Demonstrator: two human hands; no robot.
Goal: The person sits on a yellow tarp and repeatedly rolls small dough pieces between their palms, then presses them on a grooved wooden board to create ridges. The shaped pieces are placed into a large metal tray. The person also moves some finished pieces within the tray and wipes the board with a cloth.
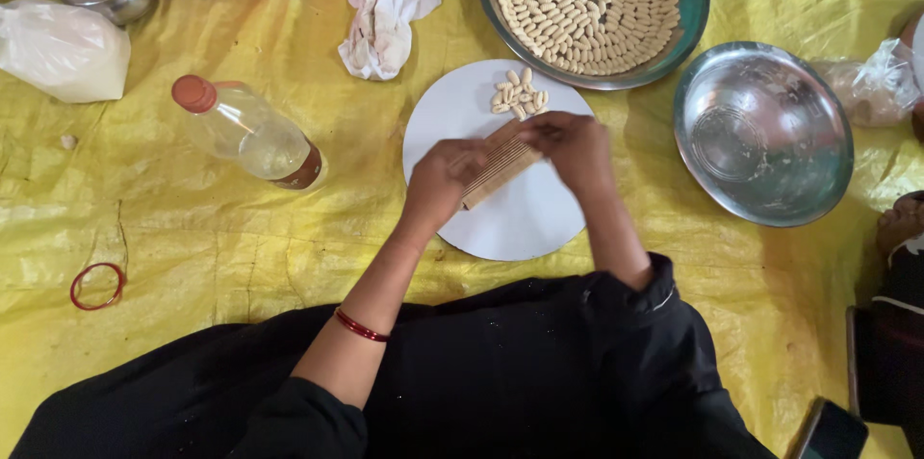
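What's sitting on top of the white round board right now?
A small heap of shaped dough pieces and a ridged wooden comb on the white round board. Both hands cover the comb's middle.

The scene is lit brightly and evenly by soft, diffuse light. Faint shadows are cast beside the round white board (pixel 500 214). Glare is seen on the empty shiny steel bowl (pixel 762 132) at right and on the crinkled yellow plastic sheet (pixel 192 238). Slight blur is noticed around the hands at centre.
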